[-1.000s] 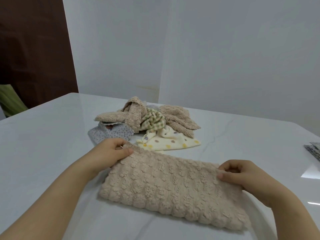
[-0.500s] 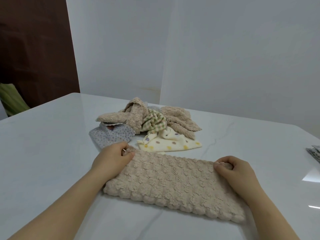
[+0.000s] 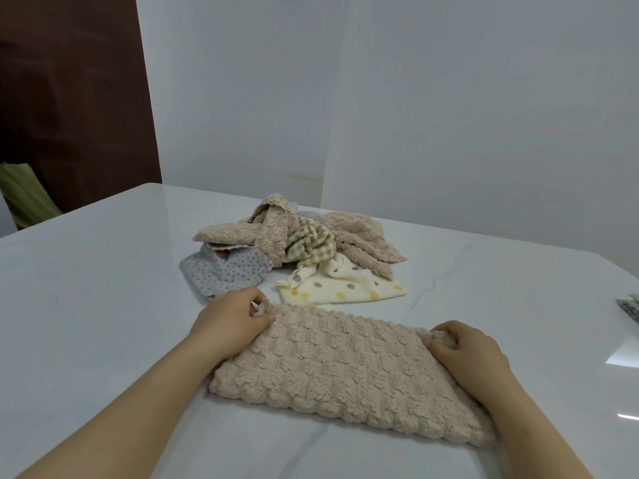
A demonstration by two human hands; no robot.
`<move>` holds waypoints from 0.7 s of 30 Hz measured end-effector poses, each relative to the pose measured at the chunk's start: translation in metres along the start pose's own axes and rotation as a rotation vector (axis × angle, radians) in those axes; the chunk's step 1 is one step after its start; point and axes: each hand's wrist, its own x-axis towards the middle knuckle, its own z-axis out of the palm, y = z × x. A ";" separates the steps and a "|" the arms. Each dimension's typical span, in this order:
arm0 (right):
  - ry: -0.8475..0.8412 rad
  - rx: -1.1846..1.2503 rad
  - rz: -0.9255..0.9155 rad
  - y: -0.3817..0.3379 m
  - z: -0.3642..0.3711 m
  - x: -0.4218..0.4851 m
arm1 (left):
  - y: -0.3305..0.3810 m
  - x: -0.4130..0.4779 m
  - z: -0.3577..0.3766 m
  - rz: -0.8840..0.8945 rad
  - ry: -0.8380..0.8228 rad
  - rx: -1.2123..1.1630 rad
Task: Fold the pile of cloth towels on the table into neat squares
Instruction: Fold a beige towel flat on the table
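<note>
1. Both hands have nudged the far edge of the beige towel [image 3: 345, 368] a little further up the table [image 3: 103, 288] than a second ago, and the right end, which was lifted a bit back then, now lies down flat.
2. Head view: the beige towel sits right in front of the person as a long bumpy rectangle, slanting from upper left to lower right. It looks doubled over, though I can't really make out the layers.
3. The left hand [image 3: 228, 323] pinches the far left corner, thumb on top and fingers curled round the edge.
4. The right hand [image 3: 470, 357] grips the far right corner the same way, fingers curled in with a bit of fluff poking out between them. That forearm lies along the towel's right end.
5. Just beyond the towel is the pile [image 3: 363, 236] of unfolded stuff: a couple of fluffy beige towels draped over a green checked cloth [image 3: 311, 247].
6. A grey spotted cloth [image 3: 224, 271] sticks out on the pile's left, close to the left hand's knuckles.
7. A cream dotted cloth [image 3: 345, 286] spreads out on the near side, almost touching the beige towel's far edge.
8. Over at the right edge of the table there's a sliver of grey patterned cloth [image 3: 631, 307], mostly cut off.
9. Background: a pale wall [image 3: 449, 98], a dark brown panel [image 3: 69, 98] on the left, and something green [image 3: 24, 191] below it.
</note>
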 end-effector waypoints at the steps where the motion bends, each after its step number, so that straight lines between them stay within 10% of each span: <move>1: 0.008 0.054 -0.026 -0.001 -0.001 -0.001 | -0.001 0.000 -0.001 -0.001 0.002 -0.049; 21: 0.190 0.826 -0.105 0.000 -0.007 -0.001 | 0.008 -0.005 -0.015 -0.086 0.026 -0.749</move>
